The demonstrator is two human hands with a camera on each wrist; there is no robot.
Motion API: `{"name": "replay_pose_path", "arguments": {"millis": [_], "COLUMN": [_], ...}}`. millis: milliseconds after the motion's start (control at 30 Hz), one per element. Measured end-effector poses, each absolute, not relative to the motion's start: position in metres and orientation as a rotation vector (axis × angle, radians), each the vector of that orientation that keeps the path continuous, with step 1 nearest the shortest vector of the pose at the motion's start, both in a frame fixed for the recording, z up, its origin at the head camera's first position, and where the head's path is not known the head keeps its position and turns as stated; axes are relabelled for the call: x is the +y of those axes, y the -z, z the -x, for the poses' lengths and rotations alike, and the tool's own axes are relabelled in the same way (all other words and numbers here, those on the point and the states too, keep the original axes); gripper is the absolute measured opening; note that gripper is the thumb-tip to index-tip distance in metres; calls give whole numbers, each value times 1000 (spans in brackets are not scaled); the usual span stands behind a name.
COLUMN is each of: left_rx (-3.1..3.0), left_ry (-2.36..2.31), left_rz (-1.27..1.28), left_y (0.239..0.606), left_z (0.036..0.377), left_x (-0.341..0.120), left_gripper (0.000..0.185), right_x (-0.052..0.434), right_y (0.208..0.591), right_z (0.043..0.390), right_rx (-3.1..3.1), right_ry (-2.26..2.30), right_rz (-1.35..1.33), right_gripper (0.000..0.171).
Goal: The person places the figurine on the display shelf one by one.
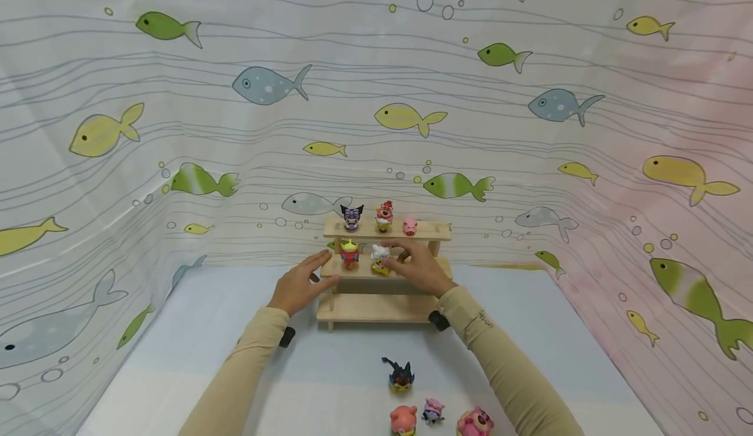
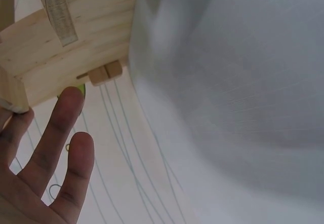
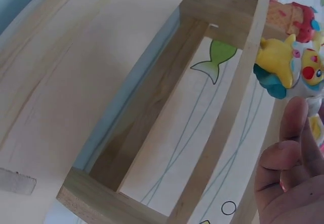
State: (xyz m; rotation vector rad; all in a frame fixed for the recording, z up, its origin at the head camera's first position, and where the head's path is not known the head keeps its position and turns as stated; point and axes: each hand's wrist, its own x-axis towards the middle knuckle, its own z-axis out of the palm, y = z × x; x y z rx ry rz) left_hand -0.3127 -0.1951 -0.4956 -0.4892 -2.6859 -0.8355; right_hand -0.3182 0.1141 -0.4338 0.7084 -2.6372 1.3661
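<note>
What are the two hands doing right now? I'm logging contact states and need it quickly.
Left hand: open, straight fingers resting against the wooden shelf.
Right hand: fingers curled round the white figurine on the middle step.

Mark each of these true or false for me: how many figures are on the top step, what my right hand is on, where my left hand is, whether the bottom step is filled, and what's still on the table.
1. Three figures stand on the top step of the wooden stand. True.
2. The right hand is at the white figure on the middle step. True.
3. The left hand holds a figure. False: it rests open against the stand's left end.
4. The bottom step holds two figures. False: none stand on it.
5. Four figures lie on the table near the person. True.
</note>
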Motion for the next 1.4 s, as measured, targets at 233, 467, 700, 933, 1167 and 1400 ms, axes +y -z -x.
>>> {"name": "replay_pose_path", "arguments": {"millis": [233, 467, 700, 933, 1167, 1400], "left_rx": [-2685, -2687, -2675, -2690, -2694, -2687], "left_ry": [839, 830, 849, 864, 848, 841], "left_rz": [490, 484, 485, 475, 480, 485], "left_y": [495, 496, 497, 496, 497, 498], "left_z": [312, 312, 312, 313, 314, 316], "left_x": [-195, -195, -194, -194, -196, -196], "left_gripper": [74, 74, 72, 75, 74, 71], "right_x": [118, 126, 134, 148, 160, 172], "right_y": [429, 425, 419, 416, 429, 433], "right_z": [314, 307, 289, 270, 255, 243], "right_rx": [-2616, -2495, -2477, -2536, -2650, -2694], "right_ry": [-1338, -1319, -1361, -1346, -1319, -1265], "right_rz": [-709, -705, -696, -836, -989, -1034], "right_gripper": [46, 39, 40, 40, 35, 33]}}
